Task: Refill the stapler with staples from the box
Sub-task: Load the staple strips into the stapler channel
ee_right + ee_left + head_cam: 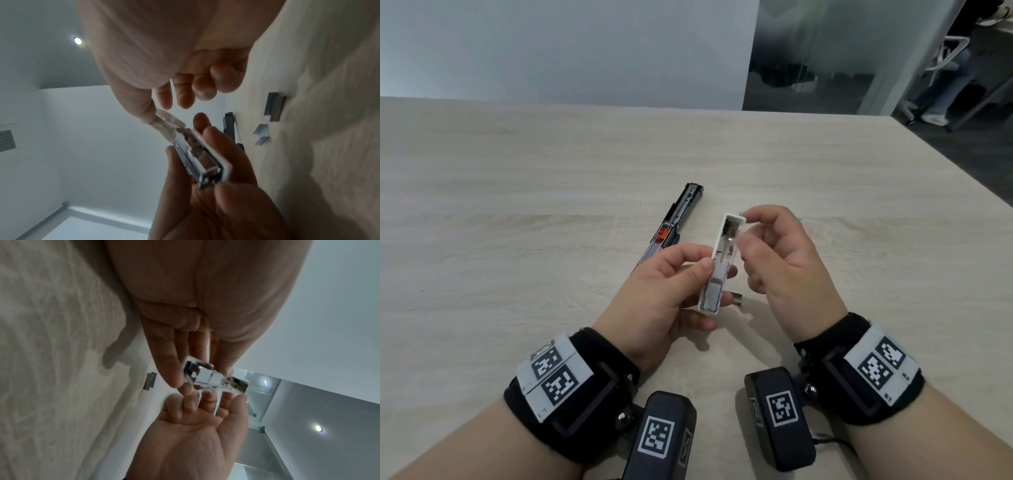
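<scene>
My left hand (707, 274) grips a small white staple box (720, 267) by its sides, thumb on the left edge, and holds it above the table. The box's open face shows silver staples inside. My right hand (743, 230) pinches the box's clear lid (168, 123) at the far end, between thumb and fingers (144, 110). The black stapler (674, 219) lies opened out flat on the table just beyond my left hand, with a red part at its middle. The box (213, 376) also shows in the left wrist view, with the right hand (205, 402) below it.
Loose staple strips (274, 106) lie on the wooden table (517, 240) under my hands; one strip (738, 299) shows beside the box's near end. The table's right edge (962, 161) runs diagonally, with a glass wall behind it.
</scene>
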`<state>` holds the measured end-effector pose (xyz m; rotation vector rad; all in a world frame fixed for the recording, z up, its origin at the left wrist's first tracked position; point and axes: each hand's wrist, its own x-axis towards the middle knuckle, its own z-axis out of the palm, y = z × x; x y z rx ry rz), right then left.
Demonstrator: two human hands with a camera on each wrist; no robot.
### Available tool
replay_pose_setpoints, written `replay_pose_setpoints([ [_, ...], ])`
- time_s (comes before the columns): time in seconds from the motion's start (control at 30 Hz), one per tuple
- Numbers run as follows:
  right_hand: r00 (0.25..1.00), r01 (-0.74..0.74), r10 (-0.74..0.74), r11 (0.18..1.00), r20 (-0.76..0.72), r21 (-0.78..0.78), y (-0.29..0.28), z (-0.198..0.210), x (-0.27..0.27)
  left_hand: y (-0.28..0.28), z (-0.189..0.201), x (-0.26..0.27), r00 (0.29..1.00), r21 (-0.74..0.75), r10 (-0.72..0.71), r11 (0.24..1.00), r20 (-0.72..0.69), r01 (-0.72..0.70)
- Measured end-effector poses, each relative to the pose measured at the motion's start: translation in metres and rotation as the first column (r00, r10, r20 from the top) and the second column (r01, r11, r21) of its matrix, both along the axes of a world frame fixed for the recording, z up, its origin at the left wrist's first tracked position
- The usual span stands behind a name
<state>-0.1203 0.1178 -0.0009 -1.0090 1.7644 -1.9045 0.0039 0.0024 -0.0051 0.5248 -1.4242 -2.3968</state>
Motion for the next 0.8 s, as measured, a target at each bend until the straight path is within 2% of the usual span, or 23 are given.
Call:
replay_pose_setpoints([
  [0.07, 1.0, -0.009, 0.008, 1.0, 0.026, 0.015, -0.0008, -0.0024, -0.0017, 0.0005, -0.0007, 0.0004, 1.0, 0.009, -0.01, 1.0, 0.002, 0.01],
  [0.27, 0.995, -0.099, 0.099, 0.995, -0.017, 0.001, -0.0005, 0.0001, 0.0007, -0.0005, -0.0015, 0.0003, 1.0, 0.012, 0.002, 1.0, 0.028, -0.002],
  [0.43, 0.961, -0.173, 0.204, 0.97, -0.186, 0.171, -0.0011, -0.0004, 0.002, -0.0016, 0.0016, 0.0012, 0.999, 0.021, 0.008, 1.0, 0.045, -0.009],
  [0.53, 0.943, -0.217, 0.264, 0.949, -0.204, 0.229, -0.0003, -0.0014, 0.0001, -0.0027, -0.0011, 0.0026, 0.998, 0.025, 0.053, 0.998, 0.027, -0.054],
  [0.67, 0.932, -0.246, 0.303, 0.931, -0.198, 0.269, 0.001, 0.0023, 0.0022, -0.0036, -0.0007, 0.0047, 0.996, -0.066, 0.091, 0.994, -0.021, -0.092],
  [0.8, 0.914, -0.242, 0.318, 0.925, -0.253, 0.292, -0.0001, 0.0058, 0.0054, -0.0023, 0.0035, 0.0078, 0.994, -0.143, 0.102, 0.984, -0.035, -0.106],
])
